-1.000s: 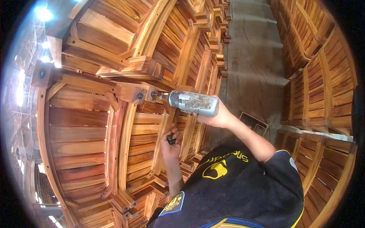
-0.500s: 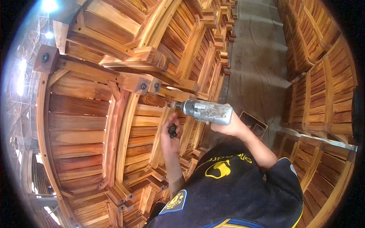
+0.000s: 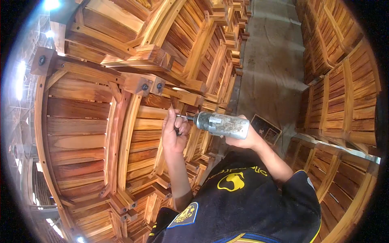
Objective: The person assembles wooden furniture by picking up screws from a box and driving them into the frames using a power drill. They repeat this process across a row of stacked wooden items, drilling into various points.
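Note:
My right hand (image 3: 240, 139) is wrapped around a power driver (image 3: 225, 125) with a worn silver body, its nose pointing left. From the nose a thin bit (image 3: 185, 117) reaches toward the fingers of my left hand (image 3: 175, 131). That hand is closed, fingertips pinched at the bit's end, around small dark pieces of hardware (image 3: 177, 130) that are mostly hidden by the fingers. Just beyond both hands is a wooden frame with slatted panels (image 3: 152, 125). Dark round bolt heads (image 3: 145, 86) show on its corner blocks.
Stacked slatted wooden furniture (image 3: 81, 141) fills the left side and runs into the distance. More wooden panels (image 3: 336, 105) line the right. Between them lies a grey floor aisle (image 3: 275, 60). A shallow dark box (image 3: 265, 130) with small contents rests on the floor beyond my right arm.
My left hand has risen and its fingers have curled over the dark pieces, which lay in the open palm before. The driver has shifted slightly down and its bit now meets the left fingertips.

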Demonstrator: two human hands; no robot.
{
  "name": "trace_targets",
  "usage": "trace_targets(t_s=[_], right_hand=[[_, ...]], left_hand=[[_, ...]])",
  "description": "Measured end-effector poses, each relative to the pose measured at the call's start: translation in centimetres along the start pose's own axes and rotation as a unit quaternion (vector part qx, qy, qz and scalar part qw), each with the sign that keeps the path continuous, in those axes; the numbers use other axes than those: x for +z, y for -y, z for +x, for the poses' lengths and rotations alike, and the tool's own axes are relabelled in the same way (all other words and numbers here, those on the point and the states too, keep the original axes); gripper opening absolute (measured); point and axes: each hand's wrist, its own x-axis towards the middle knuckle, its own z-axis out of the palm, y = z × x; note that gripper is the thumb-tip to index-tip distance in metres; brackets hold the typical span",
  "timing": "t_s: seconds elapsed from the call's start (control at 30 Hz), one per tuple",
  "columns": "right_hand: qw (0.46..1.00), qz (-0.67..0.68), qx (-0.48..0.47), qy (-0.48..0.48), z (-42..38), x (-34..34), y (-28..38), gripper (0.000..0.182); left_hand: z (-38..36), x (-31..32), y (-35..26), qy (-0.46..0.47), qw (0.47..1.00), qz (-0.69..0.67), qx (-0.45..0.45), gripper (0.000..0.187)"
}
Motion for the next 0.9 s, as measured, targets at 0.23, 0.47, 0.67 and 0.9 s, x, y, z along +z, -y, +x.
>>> trace_targets(t_s=[0.23,0.47,0.67,0.9], right_hand=[[1.0,0.014,0.004,-0.018,-1.4,-0.6,-0.8,0.023],[0.994,-0.056,0.019,-0.093,-2.5,-0.3,-0.3,0.025],[0.993,-0.04,0.018,-0.113,-3.3,-0.8,-1.4,0.023],[0.989,-0.084,-0.013,-0.119,-3.6,-1.5,-2.0,0.025]], left_hand=[[0.8,0.6,0.5,-0.007,0.996,0.083,-0.009,0.025],[0.7,3.3,3.2,-0.073,0.995,0.059,0.018,0.026],[0.0,3.0,3.8,-0.049,0.998,0.015,-0.047,0.031],[1.4,-1.0,6.3,-0.05,0.971,-0.158,-0.175,0.024]])
